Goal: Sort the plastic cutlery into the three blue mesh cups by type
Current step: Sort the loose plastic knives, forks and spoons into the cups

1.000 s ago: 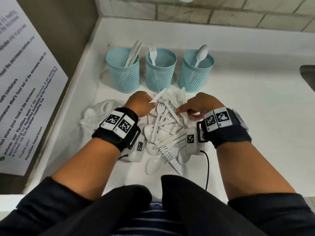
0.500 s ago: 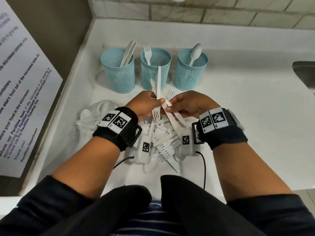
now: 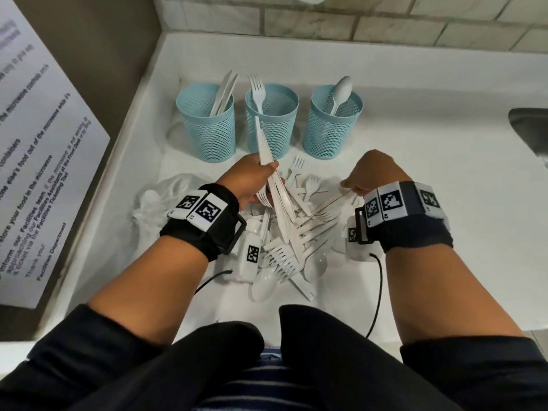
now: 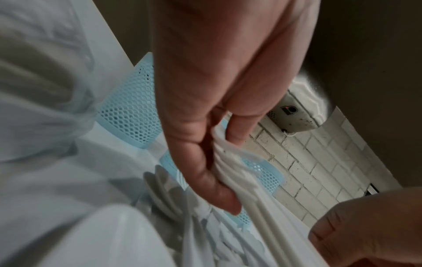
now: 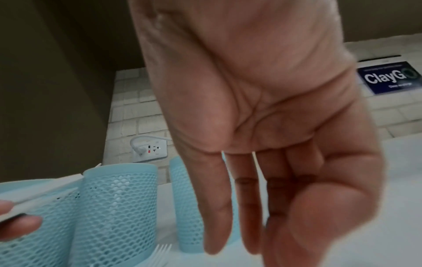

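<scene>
Three blue mesh cups stand in a row at the back: the left cup (image 3: 204, 129) has knives in it, the middle cup (image 3: 272, 123) a fork, the right cup (image 3: 332, 123) a spoon. A heap of white plastic cutlery (image 3: 299, 244) lies in front of them. My left hand (image 3: 267, 176) grips a bundle of cutlery (image 3: 262, 143), mostly knives with one fork's tines showing below the hand. The bundle points up toward the middle cup, and the left wrist view shows my fingers (image 4: 205, 173) curled round it. My right hand (image 3: 353, 188) hangs over the heap's right side, fingers (image 5: 217, 207) straight, nothing in it.
A crumpled white plastic bag (image 3: 166, 200) lies left of the heap. A wall panel with a printed notice (image 3: 44, 149) closes the left side, and a tiled wall (image 3: 355, 22) the back. A dark sink edge (image 3: 530, 129) shows at the far right.
My left hand has raised the bundle out of the heap. My right hand, which was at the bundle half a second ago, has let go and moved to the right.
</scene>
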